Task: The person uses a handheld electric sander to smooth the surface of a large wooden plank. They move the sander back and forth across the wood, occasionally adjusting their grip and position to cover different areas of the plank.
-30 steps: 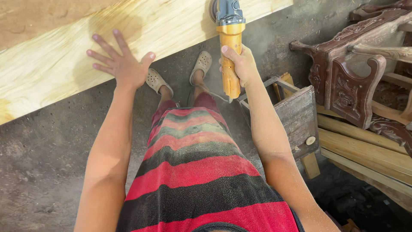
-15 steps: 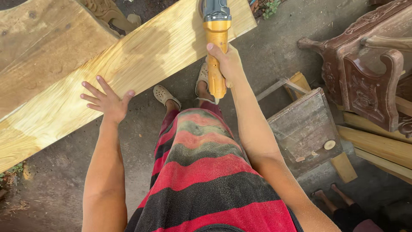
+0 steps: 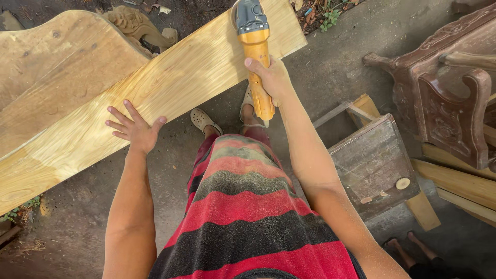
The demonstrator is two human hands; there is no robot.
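Observation:
A long pale wooden plank (image 3: 170, 88) runs diagonally from lower left to upper right. My left hand (image 3: 135, 129) rests flat on its near edge, fingers spread. My right hand (image 3: 271, 80) grips the yellow handle of an angle grinder (image 3: 254, 46), whose grey head sits on the plank's upper right end. The disc is hidden under the head.
A wider curved wooden panel (image 3: 57, 67) lies behind the plank at left, with a carved piece (image 3: 137, 23) beyond it. A worn wooden stool (image 3: 374, 165) stands at my right. Carved dark furniture parts (image 3: 444, 88) and planks (image 3: 460, 181) fill the right side. Another person's feet (image 3: 408, 243) show at lower right.
The view has shifted so the plank sits lower and farther right in frame. My left hand stays flat on the plank; the grinder stays in my right hand at the plank's end.

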